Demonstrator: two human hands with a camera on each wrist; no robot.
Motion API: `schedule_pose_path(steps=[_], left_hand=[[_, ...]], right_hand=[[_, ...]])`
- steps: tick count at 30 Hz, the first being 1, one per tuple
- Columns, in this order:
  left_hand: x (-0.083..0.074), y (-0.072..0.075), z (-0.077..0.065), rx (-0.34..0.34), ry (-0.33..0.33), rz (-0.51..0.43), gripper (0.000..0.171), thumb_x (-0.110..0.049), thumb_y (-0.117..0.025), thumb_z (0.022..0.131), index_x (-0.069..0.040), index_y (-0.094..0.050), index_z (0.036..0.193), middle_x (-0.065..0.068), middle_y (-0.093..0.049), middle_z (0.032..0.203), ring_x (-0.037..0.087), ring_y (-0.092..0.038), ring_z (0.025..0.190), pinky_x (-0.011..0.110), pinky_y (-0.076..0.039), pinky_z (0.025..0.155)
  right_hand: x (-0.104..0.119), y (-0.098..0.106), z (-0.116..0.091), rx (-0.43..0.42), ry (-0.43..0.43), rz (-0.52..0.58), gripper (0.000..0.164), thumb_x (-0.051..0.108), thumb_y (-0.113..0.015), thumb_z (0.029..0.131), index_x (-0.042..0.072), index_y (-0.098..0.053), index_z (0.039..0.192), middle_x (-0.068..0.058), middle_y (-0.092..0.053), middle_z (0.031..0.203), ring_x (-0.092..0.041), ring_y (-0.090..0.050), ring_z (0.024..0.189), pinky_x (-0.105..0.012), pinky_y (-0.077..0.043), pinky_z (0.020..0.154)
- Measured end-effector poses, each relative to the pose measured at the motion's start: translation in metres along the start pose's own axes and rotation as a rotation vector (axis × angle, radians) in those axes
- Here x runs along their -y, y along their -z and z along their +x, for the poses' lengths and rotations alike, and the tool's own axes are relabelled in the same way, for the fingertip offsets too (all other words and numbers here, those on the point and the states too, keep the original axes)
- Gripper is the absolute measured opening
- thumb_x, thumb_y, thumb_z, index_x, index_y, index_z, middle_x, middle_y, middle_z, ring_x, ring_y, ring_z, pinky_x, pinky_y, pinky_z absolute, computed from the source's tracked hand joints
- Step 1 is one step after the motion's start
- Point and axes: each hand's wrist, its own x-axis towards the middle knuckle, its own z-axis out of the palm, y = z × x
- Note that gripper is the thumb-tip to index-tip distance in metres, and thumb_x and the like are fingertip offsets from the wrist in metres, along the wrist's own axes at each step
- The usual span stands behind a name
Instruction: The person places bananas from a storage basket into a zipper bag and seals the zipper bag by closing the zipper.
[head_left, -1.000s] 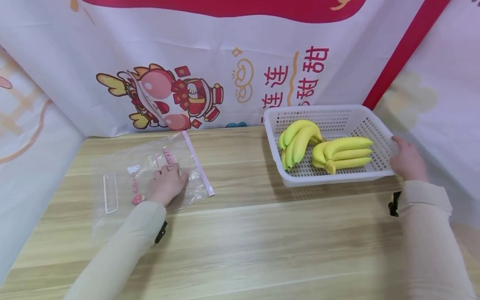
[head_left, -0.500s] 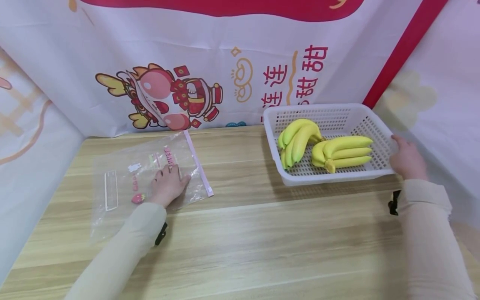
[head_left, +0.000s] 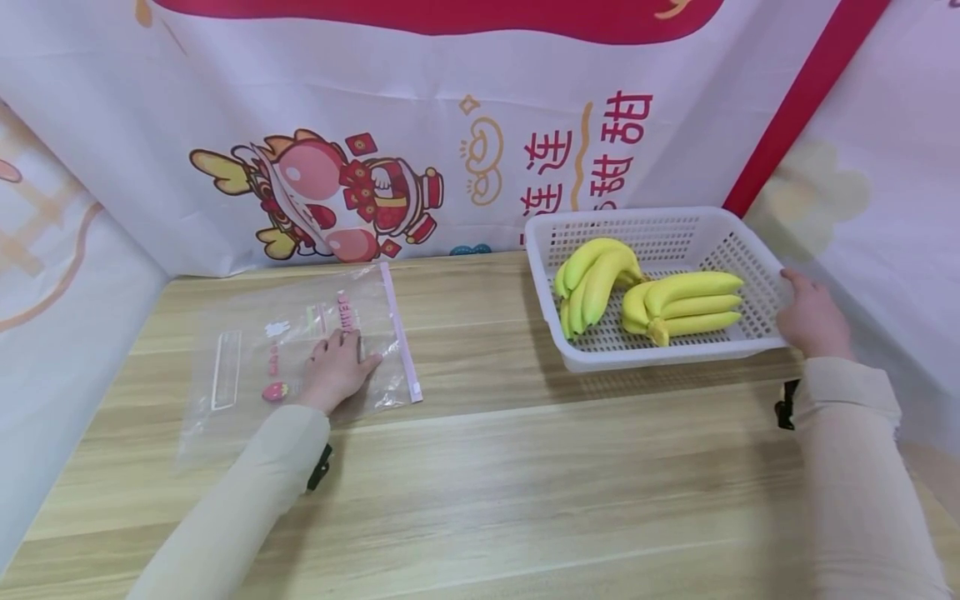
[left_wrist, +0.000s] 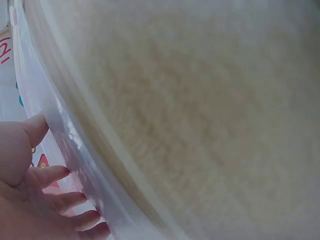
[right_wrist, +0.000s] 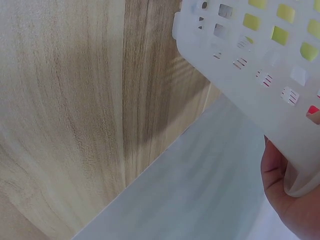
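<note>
A clear plastic zip bag (head_left: 247, 367) with pink print lies flat on the left of the table, its lilac slider strip (head_left: 401, 333) facing right. My left hand (head_left: 335, 367) rests on the bag with fingers spread. In the left wrist view those fingers (left_wrist: 62, 200) touch the film. On the right, my right hand (head_left: 813, 321) grips the right rim of a white perforated plastic basket (head_left: 592, 360). The right wrist view shows the thumb and fingers on either side of the basket wall (right_wrist: 235, 95). Inside lie two bunches of bananas, one curved at left (head_left: 600, 287), one pointing right (head_left: 682, 308).
The wood-grain table (head_left: 525, 500) runs up to a printed white cloth (head_left: 420, 92) hanging behind. More cloth (head_left: 75, 233) hangs along the left side and the right side (head_left: 885, 233), close to my right hand. Bare tabletop separates bag and basket.
Under my left hand the bag has turned slightly, its slider strip now standing closer to upright in the head view. The right hand keeps its grip on the basket, which looks nearly still.
</note>
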Motion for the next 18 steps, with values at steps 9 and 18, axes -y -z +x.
schedule_pose_path(steps=[9,18], left_hand=[[-0.0007,-0.0014,-0.0004,-0.024,-0.024,-0.012,0.068,-0.041,-0.045,0.099,-0.002,-0.023,0.150,0.033,-0.015,0.151,0.052,-0.022,0.132,0.064,-0.024,0.111],[-0.0024,-0.0028,0.0014,0.020,-0.044,-0.010,0.066,-0.039,-0.041,0.101,-0.005,-0.018,0.152,0.029,-0.008,0.156,0.053,-0.011,0.139,0.066,-0.015,0.114]], right_hand=[[0.0009,-0.0002,0.0010,-0.004,0.003,-0.001,0.070,0.000,-0.031,0.084,-0.002,-0.009,0.151,-0.048,-0.023,0.134,-0.061,-0.035,0.111,-0.072,-0.033,0.090],[0.0000,-0.0002,0.0015,-0.001,-0.002,-0.009,0.070,0.000,-0.032,0.085,-0.002,-0.009,0.151,-0.047,-0.022,0.135,-0.060,-0.034,0.112,-0.072,-0.033,0.091]])
